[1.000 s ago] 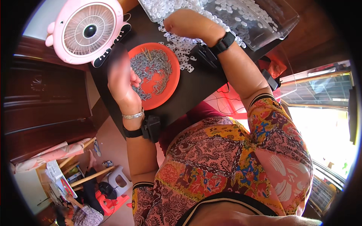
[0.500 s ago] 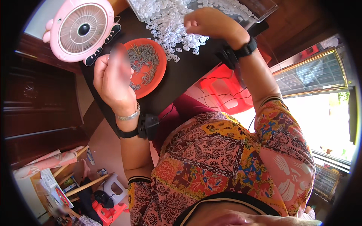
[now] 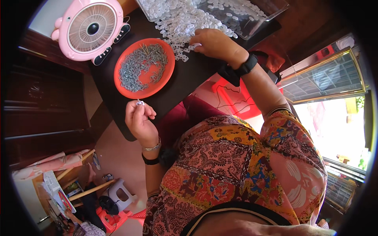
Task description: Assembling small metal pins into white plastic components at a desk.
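Note:
My left hand is off the near edge of the dark table, its thumb and fingertips pinching a small white plastic piece. A thin pin-like bit seems to stick up from that piece. Beyond it lies an orange-red plate of small grey metal screws. My right hand is by the near edge of a heap of white plastic pieces with holes. Between its thumb and fingers shows a white plastic piece; whether it holds more is hidden.
A pink fan stands at the table's far left. A clear plastic tray lies at the back under part of the heap. A red plastic stool is beside the table. At lower left, another person's hand works near a grey stool.
My left hand has come from over the plate's left side toward me, uncovering the screws. My right hand has moved nearer, from the heap's middle to its near edge.

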The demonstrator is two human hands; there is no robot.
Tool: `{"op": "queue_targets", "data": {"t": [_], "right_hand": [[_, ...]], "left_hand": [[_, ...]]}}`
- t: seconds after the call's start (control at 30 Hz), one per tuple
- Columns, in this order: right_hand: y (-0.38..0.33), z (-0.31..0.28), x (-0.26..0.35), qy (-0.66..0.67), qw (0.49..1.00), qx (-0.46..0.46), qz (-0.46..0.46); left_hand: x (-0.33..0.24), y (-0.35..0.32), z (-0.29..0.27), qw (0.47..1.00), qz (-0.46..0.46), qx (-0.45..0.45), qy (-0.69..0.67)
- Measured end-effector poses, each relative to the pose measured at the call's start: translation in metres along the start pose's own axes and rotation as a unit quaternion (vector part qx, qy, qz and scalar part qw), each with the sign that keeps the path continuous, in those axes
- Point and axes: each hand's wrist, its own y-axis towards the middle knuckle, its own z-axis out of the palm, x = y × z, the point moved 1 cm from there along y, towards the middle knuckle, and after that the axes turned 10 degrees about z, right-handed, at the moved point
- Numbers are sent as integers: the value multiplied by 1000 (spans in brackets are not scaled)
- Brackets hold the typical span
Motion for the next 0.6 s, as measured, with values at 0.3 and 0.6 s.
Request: {"op": "queue_targets", "data": {"t": [0.3,0.6], "right_hand": [[5,-2,5,62,998,0,-3],[21,8,10,-2,998,58,0]], "left_hand": [[5,2,-4,1000,-3,10,-15],[3,2,-5,999,16,34,-4]]}}
